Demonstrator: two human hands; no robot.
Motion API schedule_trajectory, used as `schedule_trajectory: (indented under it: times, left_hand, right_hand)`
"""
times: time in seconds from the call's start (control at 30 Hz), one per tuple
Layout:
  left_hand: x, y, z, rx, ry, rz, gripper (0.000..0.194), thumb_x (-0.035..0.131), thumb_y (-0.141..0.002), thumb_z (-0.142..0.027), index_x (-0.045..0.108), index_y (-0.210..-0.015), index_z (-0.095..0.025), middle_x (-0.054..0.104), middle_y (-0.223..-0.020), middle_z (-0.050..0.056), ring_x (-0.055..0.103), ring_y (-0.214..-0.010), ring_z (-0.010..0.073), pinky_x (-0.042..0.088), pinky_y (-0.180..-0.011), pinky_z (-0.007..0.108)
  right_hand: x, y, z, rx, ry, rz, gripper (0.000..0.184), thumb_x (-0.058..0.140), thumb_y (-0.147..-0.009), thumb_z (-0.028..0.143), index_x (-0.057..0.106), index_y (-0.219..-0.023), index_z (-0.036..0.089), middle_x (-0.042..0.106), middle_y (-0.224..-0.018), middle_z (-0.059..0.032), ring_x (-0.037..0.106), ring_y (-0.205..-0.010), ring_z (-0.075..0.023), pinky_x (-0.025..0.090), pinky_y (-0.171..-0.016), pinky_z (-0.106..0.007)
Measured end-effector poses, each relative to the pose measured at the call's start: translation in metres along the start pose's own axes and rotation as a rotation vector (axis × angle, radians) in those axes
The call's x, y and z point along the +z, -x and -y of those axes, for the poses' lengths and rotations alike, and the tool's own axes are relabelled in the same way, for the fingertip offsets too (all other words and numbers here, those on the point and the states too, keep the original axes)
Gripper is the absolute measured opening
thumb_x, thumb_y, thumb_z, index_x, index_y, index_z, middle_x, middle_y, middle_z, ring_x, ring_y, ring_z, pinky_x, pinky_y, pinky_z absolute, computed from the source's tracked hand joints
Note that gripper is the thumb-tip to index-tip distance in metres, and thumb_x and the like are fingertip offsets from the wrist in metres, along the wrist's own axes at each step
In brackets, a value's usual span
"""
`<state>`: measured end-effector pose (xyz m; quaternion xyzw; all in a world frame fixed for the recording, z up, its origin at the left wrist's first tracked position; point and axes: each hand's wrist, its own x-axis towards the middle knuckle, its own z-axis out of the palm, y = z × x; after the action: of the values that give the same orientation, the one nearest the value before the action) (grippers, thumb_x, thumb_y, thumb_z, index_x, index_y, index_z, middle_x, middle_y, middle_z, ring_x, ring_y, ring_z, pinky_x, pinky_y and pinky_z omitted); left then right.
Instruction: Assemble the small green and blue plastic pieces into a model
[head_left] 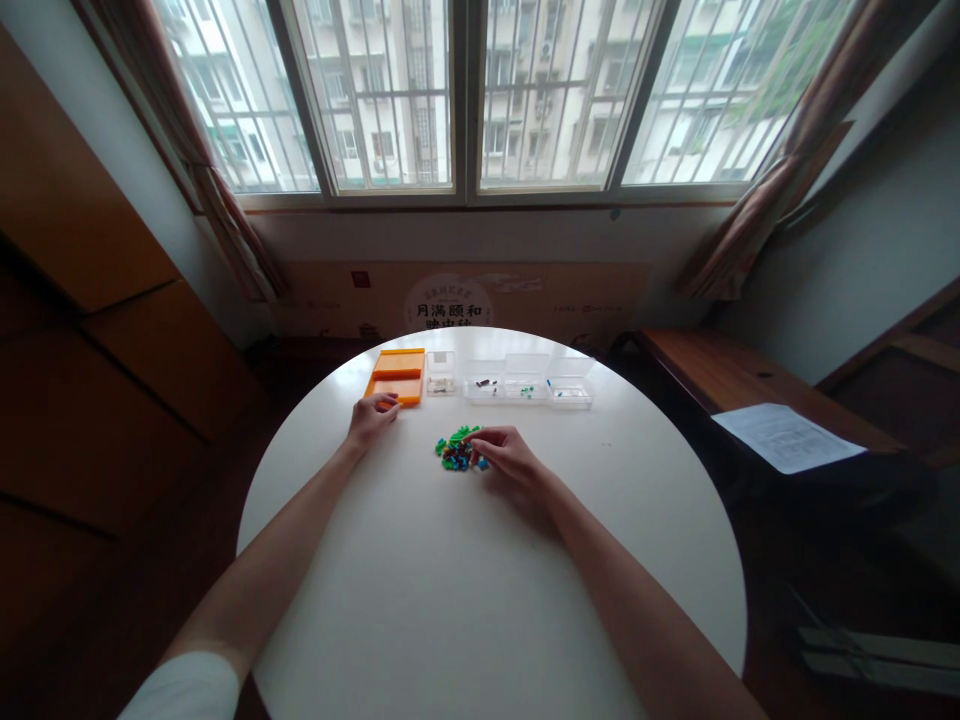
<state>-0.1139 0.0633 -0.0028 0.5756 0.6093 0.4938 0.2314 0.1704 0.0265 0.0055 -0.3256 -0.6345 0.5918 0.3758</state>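
Pile of small plastic building bricks, green, blue and dark brown with a bit of yellow, sits mid-table on a smooth white round table. Right hand at the pile's right side, fingers bent down to the bricks; can't tell if one is grasped. Left hand at the near edge of the orange plastic case, fingers loosely curled; can't tell if they grip it. Case is rectangular, open. Just right of it: small clear box, then three clear rigid boxes, lids up, tiny dark, green and blue parts inside.
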Motion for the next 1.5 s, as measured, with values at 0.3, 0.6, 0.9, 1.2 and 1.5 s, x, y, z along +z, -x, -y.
schedule_trajectory:
  times: [0.3, 0.6, 0.9, 1.2, 1.5]
  left_hand:
    - [0.000, 0.005, -0.004, -0.017, -0.093, -0.026, 0.026, 0.064, -0.066, -0.034, 0.069, -0.082, -0.015, 0.069, -0.071, 0.005, 0.060, -0.052, 0.0129, 0.049, -0.053, 0.022]
    - [0.000, 0.014, -0.011, -0.016, -0.357, -0.108, 0.025, 0.059, -0.073, -0.038, 0.070, -0.088, -0.021, 0.060, -0.047, -0.001, 0.061, -0.046, 0.0159, 0.047, -0.059, 0.026]
    - [-0.003, 0.010, -0.007, -0.110, -0.339, -0.249, 0.026, 0.052, -0.076, -0.023, 0.067, -0.097, -0.020, 0.063, -0.055, 0.000, 0.059, -0.039, 0.0150, 0.046, -0.058, 0.027]
    - [-0.001, 0.014, -0.014, -0.108, -0.659, -0.167, 0.030, 0.056, -0.075, -0.034, 0.066, -0.101, -0.024, 0.069, -0.088, 0.010, 0.064, -0.077, 0.0280, 0.045, -0.066, 0.034]
    - [-0.001, 0.018, -0.022, -0.116, -0.719, -0.086, 0.039, 0.050, -0.080, -0.038, 0.057, -0.117, -0.026, 0.063, -0.112, 0.006, 0.060, -0.098, 0.0261, 0.046, -0.079, 0.033]
  right_hand:
    - [0.000, -0.001, 0.001, -0.006, 0.016, -0.007, 0.033, 0.063, -0.070, 0.038, 0.069, -0.088, 0.010, 0.065, -0.061, -0.0043, 0.054, -0.050, -0.0114, 0.039, -0.048, -0.022]
    - [-0.001, 0.000, 0.000, -0.003, 0.035, -0.018, 0.034, 0.062, -0.071, 0.039, 0.069, -0.088, 0.011, 0.065, -0.062, -0.0045, 0.050, -0.048, -0.0097, 0.035, -0.045, -0.020]
    - [0.000, 0.001, -0.001, 0.007, 0.035, -0.026, 0.033, 0.061, -0.071, 0.037, 0.069, -0.089, 0.011, 0.065, -0.062, -0.0043, 0.051, -0.049, -0.0100, 0.037, -0.045, -0.020]
    - [0.000, -0.001, -0.002, -0.003, 0.049, -0.031, 0.032, 0.061, -0.072, 0.036, 0.069, -0.088, 0.010, 0.065, -0.063, -0.0050, 0.053, -0.051, -0.0111, 0.038, -0.048, -0.022]
    - [-0.001, -0.001, -0.003, -0.009, 0.062, -0.029, 0.030, 0.060, -0.073, 0.033, 0.069, -0.089, 0.010, 0.065, -0.064, -0.0048, 0.053, -0.052, -0.0106, 0.038, -0.048, -0.021]
